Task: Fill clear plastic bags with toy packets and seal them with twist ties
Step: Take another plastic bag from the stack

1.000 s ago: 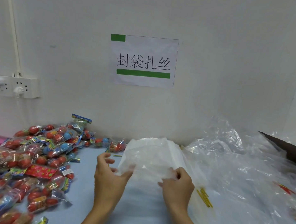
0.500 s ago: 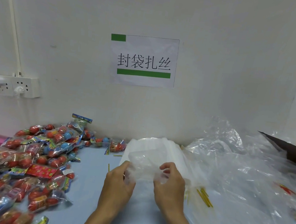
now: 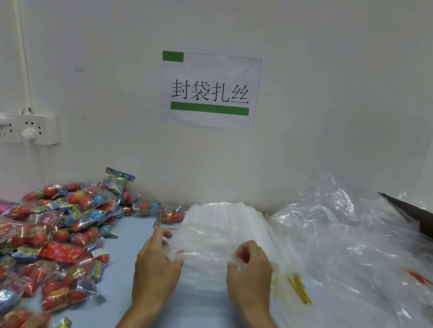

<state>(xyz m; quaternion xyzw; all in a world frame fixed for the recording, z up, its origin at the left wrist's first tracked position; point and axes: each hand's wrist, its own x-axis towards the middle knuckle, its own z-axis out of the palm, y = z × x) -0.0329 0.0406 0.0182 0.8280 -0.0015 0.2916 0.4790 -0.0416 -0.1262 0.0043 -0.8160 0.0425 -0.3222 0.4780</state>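
Head view looks down at a light blue desk [image 3: 183, 324] set against a white wall [image 3: 329, 96]. Both hands are near the middle of the desk, at the front of a stack of clear bags [image 3: 226, 220]. The left hand [image 3: 157, 269] has its fingers curled and pinches the left end of the top bag [image 3: 207, 248]. The right hand [image 3: 250, 275] has its fingers curled too and pinches the right end of the same bag. The bag's front edge is stretched between the two hands and lifted a little off the stack. The stack runs from the hands back to the far edge of the desk, by the wall.

Toy packets [image 3: 43, 237] lie in a big heap on the left side of the desk, from the far edge down to the near left corner. They show red and blue balls inside shiny wrappers. A few packets sit along the far edge, just beside the stack.

Yellow twist ties [image 3: 299, 289] lie on the desk just to the right of the right hand. A large crumpled plastic sheet [image 3: 361, 265] covers the right side of the desk.

On the wall hangs a paper sign [image 3: 211, 90] with green bars. A white power strip [image 3: 26, 127] is on the wall at the left.
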